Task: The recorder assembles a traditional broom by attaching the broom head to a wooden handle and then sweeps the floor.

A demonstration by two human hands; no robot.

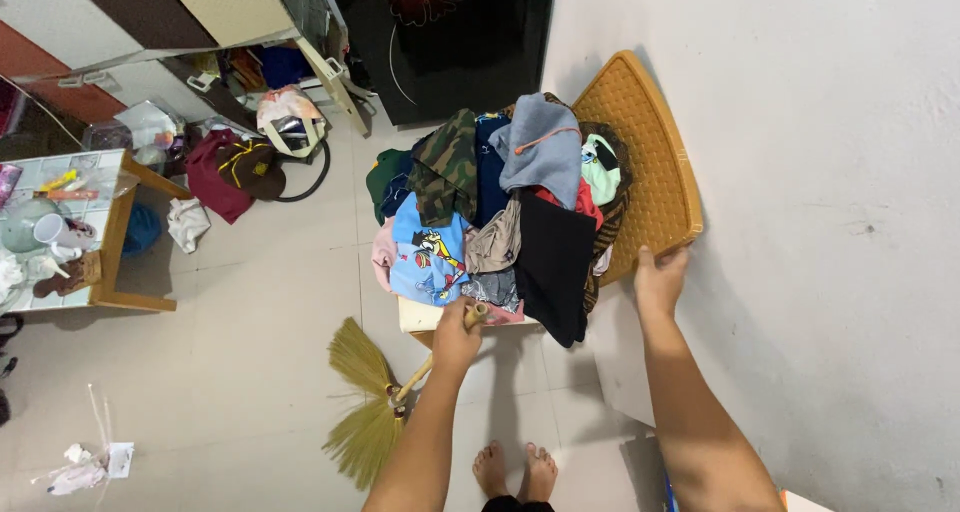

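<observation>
Two hands busy, both low centre. Left hand [455,334] closed round the handle of a straw broom [368,402]; bristles fan out on the tiled floor [250,302] to the left of the person's bare feet [516,470], handle tip poking up just past the fist, against the front edge of the clothes pile. Right hand [660,277] clamped on the lower corner of an orange plastic chair [645,152], thumb side on its rim; chair back tight against the white wall [800,222] on the right, no gap visible there.

Clothes pile [500,202] covers the seat & spills over its front edge: camo piece, grey hoodie, blue cartoon shirt, black cloth hanging lowest.

Room to move: open tile left of the chair & broom, up to a small tiled-top table [90,232] w/ cups at far left. Bags & a maroon cloth [215,177] crowd the floor near the cabinets at top. Scraps of white plastic [85,467] lie bottom left.
</observation>
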